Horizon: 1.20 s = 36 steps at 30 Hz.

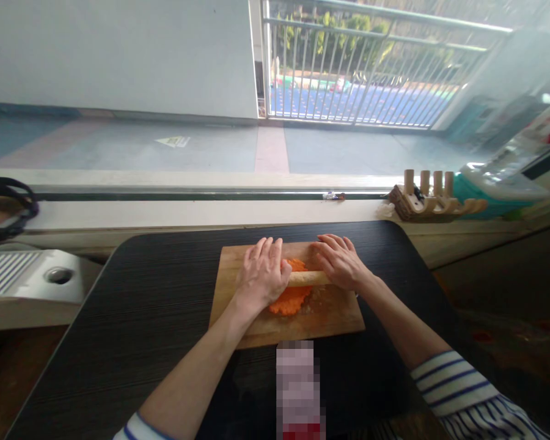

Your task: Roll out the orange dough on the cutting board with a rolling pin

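A pale wooden rolling pin [308, 279] lies across a flat orange piece of dough [289, 303] with an uneven edge. My left hand [262, 274] presses down over the pin's left end, its fingers stretched forward and the thumb along the wood. Over the right end is my right hand [342, 261], fingers curving forward past the pin. Both hands cover the ends, so only the middle shows. Beneath the dough is a wooden board [242, 333], which has some pale smears to the right of the dough.
The board rests on a dark table [132, 311]. Behind it runs a white window sill [187, 212], with a wooden rack [428, 198] and a turquoise container [467, 189] at the right. A white radiator-like unit [68, 293] stands left. A blurred patch [297, 379] hides the near edge area.
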Each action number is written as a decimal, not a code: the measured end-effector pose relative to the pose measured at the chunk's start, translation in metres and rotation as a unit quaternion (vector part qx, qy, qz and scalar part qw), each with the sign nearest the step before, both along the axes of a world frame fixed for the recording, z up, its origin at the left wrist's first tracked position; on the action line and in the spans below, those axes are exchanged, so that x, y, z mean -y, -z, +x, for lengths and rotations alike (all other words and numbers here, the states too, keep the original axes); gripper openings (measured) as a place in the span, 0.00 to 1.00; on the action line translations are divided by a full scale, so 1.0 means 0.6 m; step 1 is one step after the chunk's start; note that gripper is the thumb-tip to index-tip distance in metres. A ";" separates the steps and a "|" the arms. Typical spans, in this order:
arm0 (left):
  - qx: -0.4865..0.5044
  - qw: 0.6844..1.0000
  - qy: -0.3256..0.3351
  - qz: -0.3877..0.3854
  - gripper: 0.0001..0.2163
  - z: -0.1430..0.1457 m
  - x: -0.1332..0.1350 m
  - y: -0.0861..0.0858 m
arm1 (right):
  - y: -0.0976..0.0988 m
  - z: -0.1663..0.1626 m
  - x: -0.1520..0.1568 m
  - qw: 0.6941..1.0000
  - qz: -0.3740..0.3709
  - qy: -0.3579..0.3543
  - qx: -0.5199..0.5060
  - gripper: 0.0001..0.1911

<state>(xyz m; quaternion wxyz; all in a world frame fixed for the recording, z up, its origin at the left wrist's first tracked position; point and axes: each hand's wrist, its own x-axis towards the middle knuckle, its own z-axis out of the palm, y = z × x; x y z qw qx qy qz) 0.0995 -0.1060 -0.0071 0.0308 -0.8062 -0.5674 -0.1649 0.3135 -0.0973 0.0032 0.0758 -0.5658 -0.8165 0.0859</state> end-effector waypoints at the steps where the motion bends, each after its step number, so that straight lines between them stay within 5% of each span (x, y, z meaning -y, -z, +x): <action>1: -0.001 1.000 0.001 -0.001 0.24 0.000 0.001 0.000 | 0.001 0.000 0.003 1.000 -0.002 0.003 0.001 0.19; 9: -0.012 1.000 0.010 -0.018 0.24 -0.001 0.019 -0.007 | 0.009 -0.006 0.056 0.999 0.021 0.025 0.023 0.24; 24: -0.007 0.996 -0.022 -0.082 0.24 0.005 -0.037 -0.018 | 0.004 -0.011 -0.034 0.994 0.010 0.106 0.029 0.24; 36: -0.025 0.999 0.005 -0.032 0.25 0.003 0.024 -0.010 | 0.011 -0.009 0.057 0.996 0.042 0.072 0.031 0.24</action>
